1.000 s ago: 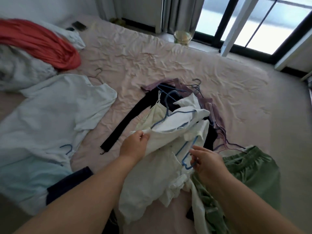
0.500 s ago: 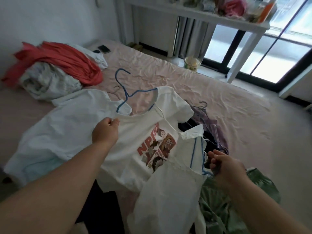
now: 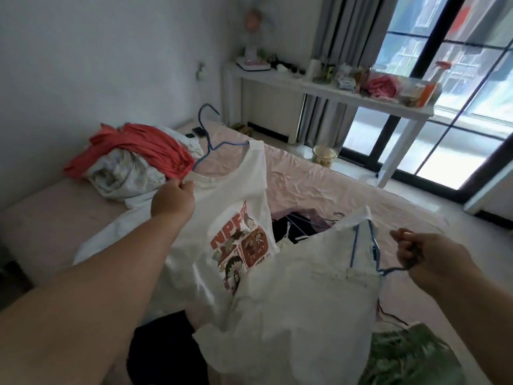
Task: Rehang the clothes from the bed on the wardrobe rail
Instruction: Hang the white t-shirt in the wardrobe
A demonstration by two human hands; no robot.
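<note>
Both hands have come up since a moment ago, so the two white tops hang higher off the bed (image 3: 319,176) and more of the room shows behind them. Nearest, a green garment (image 3: 410,357) lies crumpled at the bottom right, with something dark (image 3: 163,348) on the bed at the bottom middle. The right hand (image 3: 433,257) has its fingers (image 3: 402,240) curled tight round the hook of a blue hanger (image 3: 373,251), and a plain white top (image 3: 299,301) dangles from that hanger just left of the fist. The left hand (image 3: 173,200) pinches the collar edge of a printed white t-shirt (image 3: 236,232), thumb pressed against the fingers; this shirt is on its own blue hanger (image 3: 208,134), whose hook sticks up above the hand. Between the two tops there's a heap of dark clothes and hangers (image 3: 299,226) on the pink sheet. Further back, a red garment (image 3: 144,151) sits on a rumpled pile. Beyond that, a white worktop (image 3: 333,93) full of clutter stands by the window.
</note>
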